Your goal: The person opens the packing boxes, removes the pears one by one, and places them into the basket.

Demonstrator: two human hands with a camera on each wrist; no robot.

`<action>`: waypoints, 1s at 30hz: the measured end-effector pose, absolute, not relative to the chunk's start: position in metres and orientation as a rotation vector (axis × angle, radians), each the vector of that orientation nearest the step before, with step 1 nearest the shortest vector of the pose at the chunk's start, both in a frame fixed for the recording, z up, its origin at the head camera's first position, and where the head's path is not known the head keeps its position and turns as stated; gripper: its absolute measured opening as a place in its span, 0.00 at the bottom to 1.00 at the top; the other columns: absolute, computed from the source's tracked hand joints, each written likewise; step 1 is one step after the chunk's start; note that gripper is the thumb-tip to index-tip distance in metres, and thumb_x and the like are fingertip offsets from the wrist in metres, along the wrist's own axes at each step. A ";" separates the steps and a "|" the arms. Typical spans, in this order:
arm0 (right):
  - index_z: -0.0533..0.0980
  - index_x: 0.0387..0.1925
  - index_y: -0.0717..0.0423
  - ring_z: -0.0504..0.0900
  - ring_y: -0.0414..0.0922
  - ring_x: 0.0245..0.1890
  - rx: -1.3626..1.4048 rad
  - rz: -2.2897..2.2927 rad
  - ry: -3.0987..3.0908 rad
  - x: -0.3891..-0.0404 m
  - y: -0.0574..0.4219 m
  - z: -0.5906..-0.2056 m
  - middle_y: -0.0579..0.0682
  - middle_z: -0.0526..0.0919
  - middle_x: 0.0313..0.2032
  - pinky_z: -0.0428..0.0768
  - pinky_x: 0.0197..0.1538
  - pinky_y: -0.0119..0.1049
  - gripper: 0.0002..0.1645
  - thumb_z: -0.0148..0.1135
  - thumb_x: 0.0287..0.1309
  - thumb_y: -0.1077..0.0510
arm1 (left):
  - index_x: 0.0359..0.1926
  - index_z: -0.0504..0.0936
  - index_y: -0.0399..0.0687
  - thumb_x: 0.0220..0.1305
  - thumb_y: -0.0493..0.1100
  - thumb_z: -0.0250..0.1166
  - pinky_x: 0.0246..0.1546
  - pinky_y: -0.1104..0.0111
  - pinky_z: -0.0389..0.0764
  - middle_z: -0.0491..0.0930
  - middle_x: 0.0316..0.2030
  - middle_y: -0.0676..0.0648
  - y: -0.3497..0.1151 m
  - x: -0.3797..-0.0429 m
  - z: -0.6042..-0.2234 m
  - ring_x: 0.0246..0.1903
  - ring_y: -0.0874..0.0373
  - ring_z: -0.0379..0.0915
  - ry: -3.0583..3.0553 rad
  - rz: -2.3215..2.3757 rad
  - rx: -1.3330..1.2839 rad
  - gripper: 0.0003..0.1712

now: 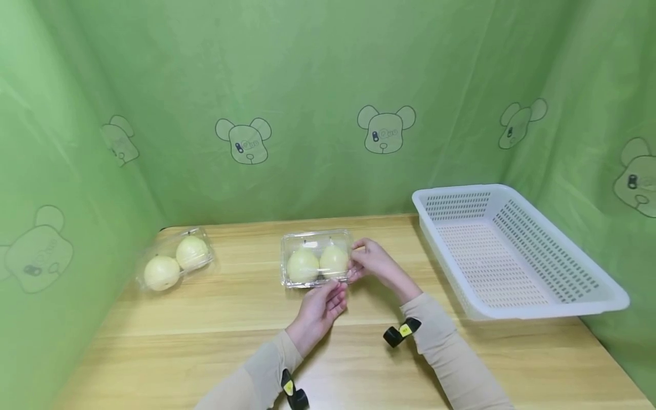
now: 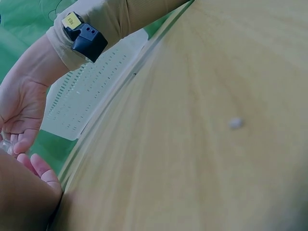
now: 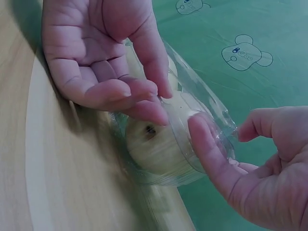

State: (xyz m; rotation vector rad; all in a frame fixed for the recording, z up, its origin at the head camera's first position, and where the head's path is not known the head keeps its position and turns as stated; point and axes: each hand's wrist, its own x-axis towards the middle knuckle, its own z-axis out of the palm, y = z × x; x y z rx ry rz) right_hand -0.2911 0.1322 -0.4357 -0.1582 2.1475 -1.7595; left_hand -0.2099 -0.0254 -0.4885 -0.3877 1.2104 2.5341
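Green bear-print curtains (image 1: 318, 62) on three sides; pale wood-grain tabletop (image 1: 246, 307).

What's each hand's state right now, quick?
Left hand: closed, pinching front edge of box.
Right hand: closed, holding same box at its right side.

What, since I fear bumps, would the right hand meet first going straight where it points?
The right hand would first meet the clear, rectangular plastic box, whose right end it appears to pinch. Inside that end sits a round yellowish fruit; the gap is unclear.

The left hand (image 1: 316, 313) and right hand (image 1: 376, 263) nearly meet, fingers (image 3: 207, 137) bent, forearms (image 1: 453, 356) angled inward.
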 end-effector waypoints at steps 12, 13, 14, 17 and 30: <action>0.59 0.64 0.75 0.82 0.43 0.23 -0.131 -1.800 2.139 -0.293 0.135 -0.437 0.58 0.81 0.32 0.87 0.33 0.36 0.32 0.53 0.60 0.65 | 0.39 0.77 0.45 0.69 0.45 0.58 0.41 0.70 0.82 0.84 0.34 0.51 -0.026 -0.211 -0.489 0.35 0.61 0.78 1.175 2.539 -0.419 0.08; 0.59 0.64 0.75 0.82 0.43 0.23 -0.126 -1.807 2.137 -0.293 0.135 -0.436 0.58 0.82 0.32 0.87 0.33 0.36 0.33 0.53 0.60 0.65 | 0.39 0.77 0.45 0.69 0.46 0.58 0.42 0.70 0.82 0.83 0.35 0.51 -0.027 -0.211 -0.489 0.35 0.61 0.78 1.175 2.540 -0.420 0.08; 0.58 0.65 0.75 0.82 0.43 0.23 -0.130 -1.810 2.138 -0.293 0.136 -0.436 0.59 0.82 0.33 0.87 0.33 0.35 0.33 0.54 0.60 0.65 | 0.39 0.76 0.45 0.69 0.46 0.57 0.41 0.70 0.82 0.83 0.35 0.51 -0.028 -0.211 -0.489 0.35 0.61 0.78 1.179 2.541 -0.420 0.09; 0.57 0.66 0.75 0.82 0.42 0.23 -0.127 -1.810 2.147 -0.293 0.138 -0.435 0.58 0.82 0.33 0.87 0.33 0.35 0.35 0.55 0.60 0.65 | 0.37 0.76 0.46 0.69 0.48 0.57 0.41 0.70 0.82 0.83 0.34 0.52 -0.030 -0.211 -0.489 0.34 0.61 0.77 1.190 2.552 -0.432 0.10; 0.63 0.65 0.69 0.81 0.45 0.33 -0.218 -1.587 2.395 -0.291 0.142 -0.428 0.59 0.78 0.42 0.86 0.41 0.37 0.34 0.59 0.62 0.59 | 0.35 0.75 0.47 0.69 0.47 0.55 0.37 0.69 0.81 0.82 0.32 0.53 -0.040 -0.211 -0.486 0.31 0.62 0.77 1.175 2.640 -0.522 0.09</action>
